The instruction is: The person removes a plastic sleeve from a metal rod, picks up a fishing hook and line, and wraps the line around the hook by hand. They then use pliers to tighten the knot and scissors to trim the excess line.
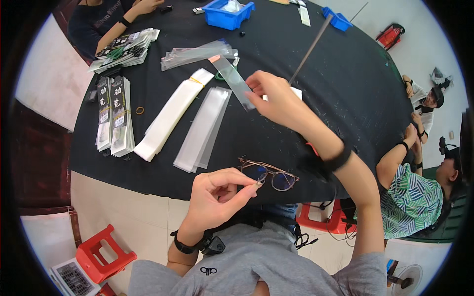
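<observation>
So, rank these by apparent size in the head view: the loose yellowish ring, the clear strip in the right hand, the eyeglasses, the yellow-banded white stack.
1. Yellow-banded white stack
2. Clear strip and eyeglasses: too close to rank
3. Loose yellowish ring

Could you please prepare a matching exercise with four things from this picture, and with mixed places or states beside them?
Things:
1. eyeglasses
2. larger blue tray
3. thick white stack
4. right hand

Places or states:
A. holding a clear strip
B. with a yellow band across it
C. at the near edge of the black-covered table, beside the left hand
D. toward the far edge of the table

Right pairs: 1-C, 2-D, 3-B, 4-A
</observation>
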`<state>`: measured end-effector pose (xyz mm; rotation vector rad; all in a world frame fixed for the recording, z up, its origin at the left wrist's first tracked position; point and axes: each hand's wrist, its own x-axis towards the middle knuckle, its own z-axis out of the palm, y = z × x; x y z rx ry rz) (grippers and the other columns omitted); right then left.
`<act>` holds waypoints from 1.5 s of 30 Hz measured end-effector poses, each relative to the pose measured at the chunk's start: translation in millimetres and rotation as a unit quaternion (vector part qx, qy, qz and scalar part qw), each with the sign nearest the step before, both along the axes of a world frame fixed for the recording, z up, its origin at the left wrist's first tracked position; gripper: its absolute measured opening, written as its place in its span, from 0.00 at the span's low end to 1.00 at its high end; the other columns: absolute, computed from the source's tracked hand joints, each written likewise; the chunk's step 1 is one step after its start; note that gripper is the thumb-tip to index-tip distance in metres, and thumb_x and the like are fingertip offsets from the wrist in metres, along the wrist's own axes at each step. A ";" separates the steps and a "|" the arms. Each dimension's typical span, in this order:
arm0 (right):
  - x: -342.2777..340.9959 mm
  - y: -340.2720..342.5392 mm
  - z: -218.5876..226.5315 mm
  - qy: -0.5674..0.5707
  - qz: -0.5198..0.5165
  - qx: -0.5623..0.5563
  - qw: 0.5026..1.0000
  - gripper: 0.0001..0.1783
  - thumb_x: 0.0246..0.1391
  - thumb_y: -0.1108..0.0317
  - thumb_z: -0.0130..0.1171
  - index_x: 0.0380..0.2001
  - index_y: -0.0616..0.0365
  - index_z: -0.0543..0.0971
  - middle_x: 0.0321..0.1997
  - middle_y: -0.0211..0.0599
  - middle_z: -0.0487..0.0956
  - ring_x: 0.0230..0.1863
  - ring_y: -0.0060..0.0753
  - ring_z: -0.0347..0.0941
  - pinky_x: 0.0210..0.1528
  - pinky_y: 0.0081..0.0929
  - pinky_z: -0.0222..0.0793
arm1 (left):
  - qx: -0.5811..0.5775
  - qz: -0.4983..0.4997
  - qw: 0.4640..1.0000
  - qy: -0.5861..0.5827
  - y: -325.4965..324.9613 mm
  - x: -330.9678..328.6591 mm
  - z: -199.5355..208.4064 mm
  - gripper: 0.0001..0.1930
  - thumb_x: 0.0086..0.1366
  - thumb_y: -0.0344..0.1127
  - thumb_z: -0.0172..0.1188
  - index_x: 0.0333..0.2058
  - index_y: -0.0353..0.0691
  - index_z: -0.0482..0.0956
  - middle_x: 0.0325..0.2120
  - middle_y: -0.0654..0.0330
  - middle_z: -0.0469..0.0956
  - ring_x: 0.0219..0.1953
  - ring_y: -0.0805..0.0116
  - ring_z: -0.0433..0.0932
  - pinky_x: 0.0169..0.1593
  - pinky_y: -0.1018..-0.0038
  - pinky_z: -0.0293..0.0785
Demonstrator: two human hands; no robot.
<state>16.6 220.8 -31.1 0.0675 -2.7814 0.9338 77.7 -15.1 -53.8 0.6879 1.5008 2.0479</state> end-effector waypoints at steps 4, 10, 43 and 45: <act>-68.4 -9.3 -29.1 -0.121 -0.087 0.158 0.976 0.30 0.50 0.54 0.66 0.39 0.76 0.75 0.40 0.61 0.77 0.44 0.59 0.75 0.47 0.43 0.72 | 0.017 0.028 0.999 -0.009 -16.3 -2.6 -2.4 0.06 0.56 0.20 0.63 0.33 0.34 0.84 0.26 0.63 0.81 0.17 0.90 0.56 0.20 0.87 0.49; -109.1 -6.1 -53.4 -0.210 -0.197 0.214 0.933 0.38 0.43 0.47 0.72 0.45 0.73 0.75 0.54 0.55 0.72 0.57 0.58 0.68 0.55 0.50 0.67 | 0.026 0.062 0.998 -0.017 -38.3 -7.3 -6.9 0.06 0.56 0.20 0.63 0.33 0.34 0.84 0.25 0.63 0.81 0.17 0.90 0.56 0.20 0.87 0.49; -16.2 -66.8 -42.9 0.067 0.206 0.358 0.908 0.23 0.54 0.53 0.59 0.47 0.56 0.77 0.57 0.35 0.74 0.45 0.34 0.73 0.50 0.36 0.66 | 0.019 0.116 0.993 -0.012 -45.5 -10.8 -2.8 0.05 0.57 0.20 0.63 0.34 0.31 0.83 0.23 0.64 0.79 0.18 0.90 0.57 0.22 0.87 0.50; -14.5 -64.5 -42.9 0.076 0.211 0.358 0.907 0.26 0.56 0.48 0.57 0.49 0.58 0.75 0.58 0.37 0.73 0.47 0.36 0.73 0.50 0.37 0.66 | 0.012 0.119 0.993 -0.002 -43.6 -11.5 -4.4 0.05 0.58 0.20 0.63 0.34 0.31 0.83 0.24 0.64 0.80 0.18 0.90 0.57 0.22 0.87 0.50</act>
